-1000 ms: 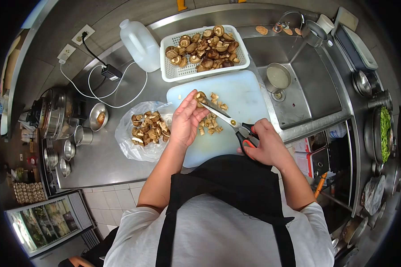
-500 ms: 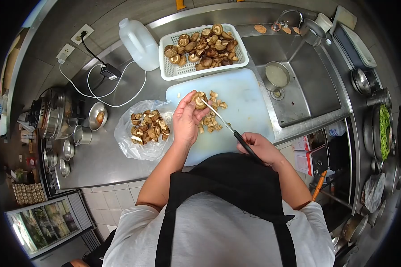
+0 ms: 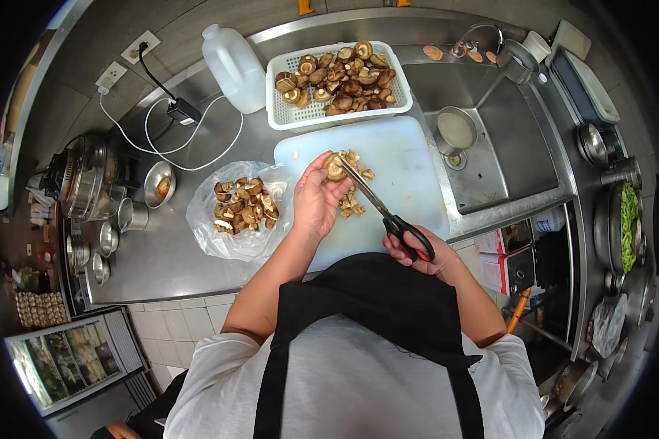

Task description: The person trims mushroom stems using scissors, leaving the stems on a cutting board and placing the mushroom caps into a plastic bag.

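My left hand [image 3: 317,199] grips a brown mushroom [image 3: 334,168] by its cap, with the pale underside showing. In my right hand [image 3: 422,252] are scissors [image 3: 377,205] with black and red handles, their blades angled up to the mushroom and their tips at its stem. Below lies a pale cutting board [image 3: 410,175], with cut mushroom stems [image 3: 350,205] scattered on it, partly hidden by the blades. Left of my left hand, an open plastic bag [image 3: 198,227] holds several trimmed mushrooms [image 3: 245,207].
A white basket [image 3: 274,117] full of mushrooms stands behind the board, beside a plastic jug [image 3: 234,69]. At the right is a sink [image 3: 520,139] with a pot [image 3: 455,130] in it. Metal bowls [image 3: 159,184] and a charger cable [image 3: 184,112] are at the left.
The scissors have turned in my right hand, so their handle loops now show and the blades look wider. My left hand and the mushroom have shifted slightly right. The camera view has moved a little.
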`<state>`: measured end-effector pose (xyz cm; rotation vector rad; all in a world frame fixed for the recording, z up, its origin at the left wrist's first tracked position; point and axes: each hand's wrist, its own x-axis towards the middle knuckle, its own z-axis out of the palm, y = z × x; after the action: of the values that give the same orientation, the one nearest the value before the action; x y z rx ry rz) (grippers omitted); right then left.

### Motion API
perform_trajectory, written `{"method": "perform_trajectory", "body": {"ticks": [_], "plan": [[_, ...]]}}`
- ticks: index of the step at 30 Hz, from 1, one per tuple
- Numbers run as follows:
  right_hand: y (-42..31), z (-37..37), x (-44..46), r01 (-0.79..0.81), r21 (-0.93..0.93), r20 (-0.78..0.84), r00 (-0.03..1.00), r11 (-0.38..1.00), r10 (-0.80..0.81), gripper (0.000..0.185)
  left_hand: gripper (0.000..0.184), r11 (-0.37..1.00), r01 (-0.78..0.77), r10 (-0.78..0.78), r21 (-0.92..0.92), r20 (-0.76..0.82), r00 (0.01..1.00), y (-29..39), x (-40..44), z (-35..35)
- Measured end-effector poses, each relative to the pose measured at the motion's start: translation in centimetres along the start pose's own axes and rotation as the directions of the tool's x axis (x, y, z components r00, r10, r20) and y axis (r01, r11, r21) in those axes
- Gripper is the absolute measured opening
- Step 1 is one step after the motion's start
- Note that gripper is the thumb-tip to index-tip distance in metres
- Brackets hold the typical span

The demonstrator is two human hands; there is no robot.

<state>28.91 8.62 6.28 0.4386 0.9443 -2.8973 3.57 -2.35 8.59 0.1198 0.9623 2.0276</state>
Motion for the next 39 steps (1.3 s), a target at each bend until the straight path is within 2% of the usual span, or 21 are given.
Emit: {"method": "perform_trajectory", "body": {"ticks": [5, 6, 8, 9, 10, 11, 12, 13, 14, 15, 16, 20, 22, 25, 27, 32, 34, 35, 37, 38, 39], "plan": [[-0.5, 0.2, -0.1, 0.058, -0.013, 0.075, 0.996, 0.998, -0.057, 0.044, 0.037, 0.968, 0.124, -0.137, -0.218, -0.048, 0.989, -0.8, 0.7, -1.1], [-0.7, 0.0, -0.2, 0.055, -0.015, 0.075, 0.996, 0.998, -0.054, 0.044, 0.037, 0.968, 0.122, -0.136, -0.220, -0.049, 0.990, -0.5, 0.6, -0.9], [-1.2, -0.6, -0.5, 0.028, -0.195, -0.047, 0.998, 0.980, -0.038, 0.049, 0.039, 0.990, 0.076, -0.089, -0.119, -0.112, 0.990, 0.2, 0.2, -0.7], [-1.5, -0.9, -0.5, 0.024, -0.197, -0.045, 0.998, 0.980, -0.034, 0.049, 0.039, 0.990, 0.072, -0.086, -0.121, -0.116, 0.990, 0.4, 0.1, -1.0], [-1.9, -1.1, -0.3, -0.109, -0.480, -0.243, 0.970, 0.870, -0.012, 0.045, 0.041, 0.998, 0.016, -0.026, -0.062, -0.156, 0.987, 0.6, 0.0, -1.5], [-2.2, -1.3, -0.1, -0.282, -0.684, -0.426, 0.903, 0.673, -0.055, 0.042, 0.043, 0.999, -0.037, 0.036, -0.001, -0.193, 0.981, 0.9, -0.1, -1.9], [-2.8, -0.3, -0.1, -0.372, -0.734, -0.512, 0.853, 0.568, -0.104, 0.046, 0.046, 0.999, -0.046, 0.048, 0.015, -0.207, 0.977, 1.4, -0.2, -2.1], [-2.7, 0.0, -0.1, -0.374, -0.734, -0.511, 0.854, 0.567, -0.099, 0.046, 0.046, 0.999, -0.046, 0.048, 0.015, -0.212, 0.976, 1.6, -0.1, -2.6], [-2.5, 0.1, -0.1, -0.390, -0.877, -0.469, 0.820, 0.280, -0.327, 0.054, 0.046, 0.997, -0.029, 0.042, 0.068, -0.203, 0.978, 1.7, 0.0, -3.1], [-2.5, 0.7, 0.0, -0.422, -0.906, -0.341, 0.781, -0.040, -0.523, 0.062, 0.046, 0.993, -0.012, 0.036, 0.121, -0.194, 0.980, 1.9, -0.1, -3.3], [-3.5, 1.7, 0.0, -0.498, -0.867, -0.433, 0.775, -0.023, -0.461, 0.076, 0.046, 0.993, -0.014, 0.037, 0.119, -0.199, 0.979, 2.1, -0.3, -3.5], [-4.5, 1.5, -0.2, -0.520, -0.846, -0.426, 0.792, -0.119, -0.438, 0.080, 0.042, 0.973, 0.055, -0.006, 0.224, -0.216, 0.976, 3.2, -1.4, -3.0], [-5.1, 1.1, -0.3, -0.451, -0.893, -0.415, 0.826, -0.004, -0.382, 0.082, 0.039, 0.958, 0.073, -0.001, 0.278, -0.251, 0.968, 3.3, -1.8, -3.2], [-5.7, 1.8, -0.4, -0.467, -0.884, -0.427, 0.832, -0.033, -0.355, 0.083, 0.032, 0.958, 0.047, 0.020, 0.283, -0.229, 0.973, 3.4, -1.9, -3.9], [-5.5, 2.1, -0.2, -0.455, -0.888, -0.398, 0.832, -0.064, -0.387, 0.083, 0.028, 0.974, 0.043, 0.003, 0.221, -0.204, 0.979, 3.2, -1.8, -3.5], [-5.8, 2.5, 0.0, -0.463, -0.875, -0.391, 0.847, -0.139, -0.359, 0.078, 0.025, 0.982, 0.064, -0.032, 0.176, -0.183, 0.983, 2.5, -1.7, -2.2], [-5.9, 2.7, -0.2, -0.458, -0.878, -0.387, 0.850, -0.138, -0.357, 0.077, 0.025, 0.947, 0.113, -0.081, 0.301, -0.116, 0.990, 1.7, -0.8, -2.9], [-5.9, 2.9, -0.3, -0.454, -0.881, -0.386, 0.852, -0.131, -0.355, 0.077, 0.025, 0.947, 0.113, -0.081, 0.299, -0.117, 0.990, 1.5, -0.3, -3.4], [-5.7, 3.0, -0.5, -0.442, -0.886, -0.366, 0.851, -0.138, -0.376, 0.075, 0.025, 0.866, 0.273, -0.232, 0.418, -0.148, 0.962, 1.4, 0.5, -3.3], [-5.7, 3.0, -0.6, -0.429, -0.892, -0.344, 0.850, -0.145, -0.399, 0.074, 0.025, 0.866, 0.272, -0.233, 0.419, -0.143, 0.962, 1.2, 0.6, -3.2], [-5.8, 2.7, -0.8, -0.430, -0.891, -0.344, 0.848, -0.145, -0.404, 0.074, 0.024, 0.898, 0.281, -0.236, 0.339, -0.168, 0.957, 1.2, 0.6, -3.0]]}}
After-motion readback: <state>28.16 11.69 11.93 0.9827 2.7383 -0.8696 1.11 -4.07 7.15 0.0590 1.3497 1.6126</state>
